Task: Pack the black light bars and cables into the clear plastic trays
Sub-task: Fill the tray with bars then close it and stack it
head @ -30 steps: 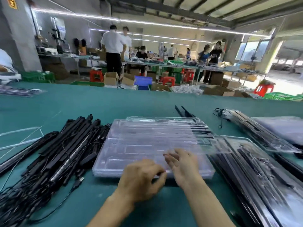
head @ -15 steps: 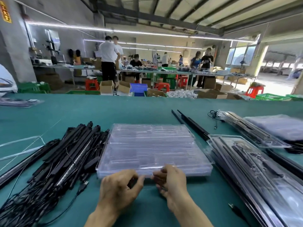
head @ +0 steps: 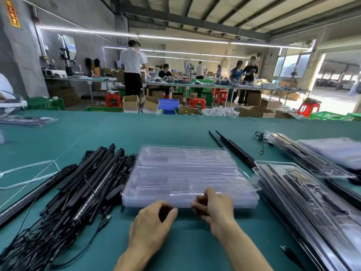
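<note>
The right grip (head: 213, 208) pinches the near edge of the top tray (head: 183, 169). The left grip (head: 154, 222) is curled just beside it, at the front wall of the stack of clear trays (head: 148, 202). I cannot tell if it holds the plastic or only touches it.

The stack sits on the green surface (head: 175, 130) just ahead of both grips, with its long side running left to right. The trays are see-through and thin, with long grooves, and the top one looks empty.

The black light bars (head: 84, 184) lie in a heap to the left of the left grip, near it but not touching. Their long way points away from the person and a bit to the right. The cables (head: 29, 241) tangle at the near end of the heap. So the left grip is the closer one for picking up a bar, I think — the right grip would have to cross over.
</note>
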A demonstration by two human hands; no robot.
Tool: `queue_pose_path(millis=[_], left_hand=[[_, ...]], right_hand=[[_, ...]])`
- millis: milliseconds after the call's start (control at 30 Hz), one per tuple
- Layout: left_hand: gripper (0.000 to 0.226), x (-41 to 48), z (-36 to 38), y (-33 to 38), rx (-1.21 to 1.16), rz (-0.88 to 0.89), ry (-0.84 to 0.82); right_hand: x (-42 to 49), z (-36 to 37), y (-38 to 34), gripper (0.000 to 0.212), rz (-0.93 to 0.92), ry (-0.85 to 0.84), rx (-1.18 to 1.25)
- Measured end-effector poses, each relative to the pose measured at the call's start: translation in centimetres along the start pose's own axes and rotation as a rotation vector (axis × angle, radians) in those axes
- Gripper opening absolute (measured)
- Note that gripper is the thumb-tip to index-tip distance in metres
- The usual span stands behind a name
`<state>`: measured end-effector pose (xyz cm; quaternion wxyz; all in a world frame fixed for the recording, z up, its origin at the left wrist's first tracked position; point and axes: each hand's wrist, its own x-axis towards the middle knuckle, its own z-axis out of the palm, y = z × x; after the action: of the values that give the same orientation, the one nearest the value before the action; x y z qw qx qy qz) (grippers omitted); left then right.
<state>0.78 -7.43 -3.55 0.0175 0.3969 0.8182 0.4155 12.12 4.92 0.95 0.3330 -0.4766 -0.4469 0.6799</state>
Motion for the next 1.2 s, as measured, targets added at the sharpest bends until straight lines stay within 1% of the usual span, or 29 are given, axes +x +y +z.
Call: queue_pose_path(millis=[33,133,200,300,333,433,533,633,700,733,833,900,967,1000,1033,1067,1100,1167,1200], left_hand=[[0.014,0.1,0.2,0.3,0.017,-0.003,-0.022],[0.038,0.5,1.2,1.0,0.128,0.026,-0.112],[0.049,0.8,2.0,1.4,0.175,0.049,-0.162],[0.051,1.5,3.1,1.7,0.212,0.050,-0.179],[0.050,1.7,3.3,2.0,0.229,0.039,-0.175],[0.049,2.3,3.8,2.5,0.244,-0.018,-0.159],[0.061,3.1,4.3,2.7,0.288,-0.082,-0.218],[0.073,4.7,4.2,3.3,0.344,-0.152,-0.314],[0.065,5.5,3.8,3.7,0.273,-0.179,-0.323],[0.054,5.7,3.6,3.6,0.204,-0.173,-0.282],[0.006,5.3,2.5,2.7,-0.030,-0.129,-0.121],[0.013,4.9,1.6,1.7,-0.131,-0.104,-0.040],[0.014,4.5,0.4,0.7,-0.178,-0.122,-0.004],[0.014,4.3,-0.3,0.1,-0.194,-0.131,-0.033],[0.014,4.0,-0.9,-0.6,-0.183,-0.112,-0.105],[0.017,3.7,-1.7,-1.1,-0.121,-0.061,-0.230],[0.024,3.3,-2.6,-1.4,-0.010,0.011,-0.374],[0.037,2.8,-4.3,-1.4,0.182,0.114,-0.636],[0.039,2.6,-5.0,-1.1,0.185,0.118,-0.741]], right_hand=[[0.3,0.3,0.1,0.025,-0.011,-0.002,-0.002],[1.5,0.6,-0.1,0.027,-0.040,-0.015,-0.014],[2.3,0.5,-0.8,0.025,-0.045,-0.045,-0.040],[3.2,0.1,-2.6,0.024,-0.070,-0.095,-0.130],[3.3,0.2,-3.4,0.025,-0.078,-0.122,-0.110],[3.0,1.0,-6.2,0.027,-0.123,-0.210,0.063],[1.7,2.1,-8.0,0.029,-0.221,-0.259,0.121],[0.0,2.5,-8.1,0.029,-0.254,-0.276,0.168],[-1.0,2.2,-7.2,0.031,-0.251,-0.290,0.186],[-1.4,2.0,-6.7,0.032,-0.250,-0.294,0.197],[-2.5,1.4,-4.5,0.035,-0.224,-0.277,0.223],[-3.4,1.4,-2.7,0.037,-0.192,-0.246,0.216],[-4.2,1.5,-0.5,0.038,-0.133,-0.214,0.193],[-4.6,1.6,0.5,0.039,-0.089,-0.211,0.177],[-5.0,1.7,1.4,0.038,-0.038,-0.218,0.166],[-5.2,1.7,2.0,0.037,0.017,-0.227,0.166],[-5.3,1.8,2.5,0.034,0.067,-0.225,0.175],[-5.2,1.7,2.8,0.030,0.114,-0.190,0.186],[-5.0,1.7,2.8,0.030,0.117,-0.172,0.177]])
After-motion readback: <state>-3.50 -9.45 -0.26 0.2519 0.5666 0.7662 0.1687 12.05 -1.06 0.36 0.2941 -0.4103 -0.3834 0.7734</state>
